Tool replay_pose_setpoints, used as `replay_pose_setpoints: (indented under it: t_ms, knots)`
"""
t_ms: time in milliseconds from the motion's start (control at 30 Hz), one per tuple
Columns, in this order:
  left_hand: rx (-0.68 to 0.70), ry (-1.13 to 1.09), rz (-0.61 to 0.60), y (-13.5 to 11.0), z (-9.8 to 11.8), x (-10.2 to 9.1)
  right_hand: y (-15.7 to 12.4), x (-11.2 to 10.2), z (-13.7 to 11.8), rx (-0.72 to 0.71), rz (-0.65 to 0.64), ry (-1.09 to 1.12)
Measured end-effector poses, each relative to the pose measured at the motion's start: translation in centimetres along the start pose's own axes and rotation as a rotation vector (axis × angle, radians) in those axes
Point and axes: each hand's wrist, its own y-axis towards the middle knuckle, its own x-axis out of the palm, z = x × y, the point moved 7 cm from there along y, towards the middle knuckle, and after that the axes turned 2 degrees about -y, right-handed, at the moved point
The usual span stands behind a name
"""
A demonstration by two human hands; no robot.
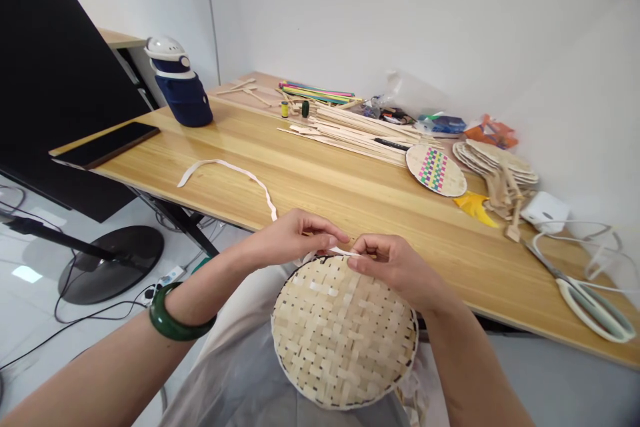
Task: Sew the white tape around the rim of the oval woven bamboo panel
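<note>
A round woven bamboo fan face rests on my lap, its far rim at the table's front edge. A long white strip trails from that rim across the wooden table. My left hand pinches the strip at the fan's top rim, fingers closed. My right hand is closed too, pinching the same strip's end just to the right, its fingers resting on the weave. A green bangle circles my left wrist.
On the table: a fan face with coloured weave, a stack of finished fans, bamboo strips, scissors, a white box, a dark blue bottle bag, a phone. A black screen stands at left.
</note>
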Motion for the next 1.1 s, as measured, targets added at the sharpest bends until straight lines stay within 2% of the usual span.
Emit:
replay_pose_setpoints:
  t_ms: [200,433,633,800,1100]
  knots:
    - [0.012,0.022,0.031,0.2,0.1,0.1,0.1,0.1,0.1,-0.008,-0.015,0.032]
    - [0.046,-0.041,-0.02,-0.3,0.2,0.4,0.2,0.1,0.3,0.011,-0.006,0.048]
    - [0.187,0.052,0.014,-1.0,0.5,-0.1,0.4,0.3,0.5,0.034,-0.003,0.063]
    - [0.2,0.073,0.014,-1.0,0.6,-0.1,0.5,0.4,0.3,0.028,-0.01,0.055]
    - [0.337,0.217,0.061,-1.2,1.0,-0.4,0.5,0.3,0.7,0.032,-0.008,0.057]
